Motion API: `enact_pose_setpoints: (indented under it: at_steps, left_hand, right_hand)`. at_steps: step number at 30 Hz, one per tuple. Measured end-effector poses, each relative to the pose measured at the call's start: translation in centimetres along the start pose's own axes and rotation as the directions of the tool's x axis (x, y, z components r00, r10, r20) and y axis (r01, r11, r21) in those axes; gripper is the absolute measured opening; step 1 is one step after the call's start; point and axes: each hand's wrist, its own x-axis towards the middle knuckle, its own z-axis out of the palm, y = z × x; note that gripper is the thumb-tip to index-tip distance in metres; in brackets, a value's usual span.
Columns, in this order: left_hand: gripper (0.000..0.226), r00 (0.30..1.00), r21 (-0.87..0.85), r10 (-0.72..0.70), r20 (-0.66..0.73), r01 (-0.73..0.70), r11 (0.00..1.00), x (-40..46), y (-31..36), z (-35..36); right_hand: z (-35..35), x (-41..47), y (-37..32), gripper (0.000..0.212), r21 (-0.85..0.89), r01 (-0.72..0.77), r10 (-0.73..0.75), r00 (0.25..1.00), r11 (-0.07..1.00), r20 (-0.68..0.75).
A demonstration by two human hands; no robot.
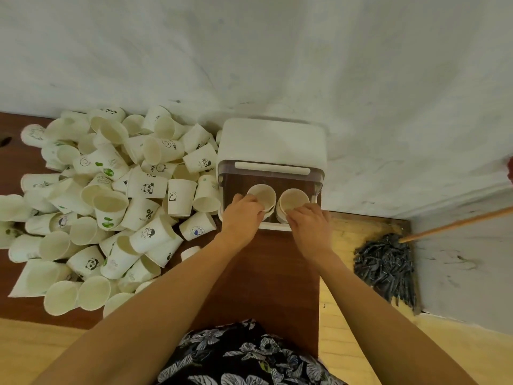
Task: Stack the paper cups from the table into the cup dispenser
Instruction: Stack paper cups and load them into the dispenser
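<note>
A white cup dispenser [273, 143] with a clear front stands at the table's back right, against the wall. Two stacks of paper cups sit side by side in its open front. My left hand [241, 213] grips the left cup stack [263, 194] at its rim. My right hand [309, 222] grips the right cup stack [293, 201] the same way. A big heap of loose white paper cups [111, 195], many with panda and leaf prints, covers the table to the left of the dispenser.
The dark wooden table [266, 262] ends just right of the dispenser. A mop [388, 265] with a wooden handle leans on the floor by the right wall. A white wall rises directly behind the table.
</note>
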Motion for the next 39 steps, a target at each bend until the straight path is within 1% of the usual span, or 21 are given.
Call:
enact_pose_setpoints:
  at_steps: [2, 5, 7, 10, 14, 16, 20, 24, 28, 32, 34, 35, 37, 39]
  left_hand:
    - [0.024, 1.0, 0.03, 0.007, 0.026, -0.008, 1.0, 0.2, 0.0, 0.4]
    - [0.026, 0.995, 0.08, -0.004, 0.1, -0.004, 0.997, 0.5, 0.1, 1.1]
    - [0.026, 0.993, 0.07, -0.031, 0.117, 0.023, 0.997, 0.7, 0.2, 1.3]
    - [0.028, 0.99, 0.057, -0.043, 0.133, 0.036, 0.998, 1.0, 0.3, 1.5]
    - [0.035, 0.978, 0.091, -0.018, 0.208, -0.001, 0.996, 1.1, 0.4, 1.6]
    - [0.036, 0.975, 0.114, 0.0, 0.221, -0.025, 0.993, 1.0, 0.4, 1.5]
    - [0.036, 0.97, 0.128, 0.008, 0.244, -0.041, 0.991, 1.0, 0.1, 1.7]
    - [0.037, 0.961, 0.153, 0.03, 0.276, -0.075, 0.985, 1.4, 0.0, 2.3]
    - [0.043, 0.945, 0.159, 0.0, 0.326, -0.055, 0.986, 2.0, 0.0, 2.8]
    - [0.043, 0.931, 0.189, -0.014, 0.365, -0.059, 0.98, 2.5, 0.4, 2.9]
    - [0.043, 0.94, 0.21, -0.013, 0.342, -0.062, 0.976, 2.3, 0.5, 2.8]
    - [0.043, 0.953, 0.222, -0.007, 0.302, -0.063, 0.973, 2.0, 0.5, 2.8]
    - [0.04, 0.984, 0.235, 0.003, 0.176, -0.045, 0.971, 1.1, 0.5, 2.8]
    - [0.043, 0.999, 0.193, -0.007, 0.032, 0.0, 0.981, 0.6, 0.7, 2.7]
  right_hand:
    - [0.5, 0.1, 0.2, 0.014, -0.002, 0.001, -0.001, 1.0, 1.0, 0.012]
    - [1.1, 0.8, 0.3, 0.018, 0.009, 0.021, -0.022, 0.996, 1.0, 0.092]
    - [1.3, 1.2, 0.0, 0.02, 0.016, 0.033, -0.035, 0.989, 0.999, 0.144]
    - [1.4, 1.5, -0.1, 0.023, 0.016, 0.048, -0.05, 0.983, 0.999, 0.176]
    - [1.6, 1.4, -0.1, 0.029, -0.005, 0.055, -0.053, 0.974, 0.998, 0.221]
    - [1.6, 1.4, -0.1, 0.03, -0.013, 0.055, -0.05, 0.97, 0.998, 0.236]
    - [1.5, 1.6, -0.3, 0.032, -0.032, 0.061, -0.051, 0.967, 0.998, 0.249]
    - [1.2, 1.7, -0.1, 0.027, -0.043, 0.057, -0.046, 0.973, 0.997, 0.224]
    - [1.4, 1.5, 0.0, 0.028, -0.039, 0.066, -0.056, 0.974, 0.997, 0.218]
    - [1.8, 1.5, -0.1, 0.029, -0.031, 0.073, -0.064, 0.973, 0.997, 0.22]
    - [1.9, 1.6, -0.1, 0.028, -0.016, 0.063, -0.058, 0.976, 0.998, 0.211]
    - [1.9, 1.6, -0.1, 0.026, 0.004, 0.053, -0.052, 0.979, 0.999, 0.198]
    - [1.8, 1.5, -0.1, 0.024, 0.045, 0.034, -0.04, 0.988, 0.998, 0.148]
    - [1.8, 1.4, -0.1, 0.027, 0.066, 0.023, -0.028, 0.997, 0.998, 0.071]
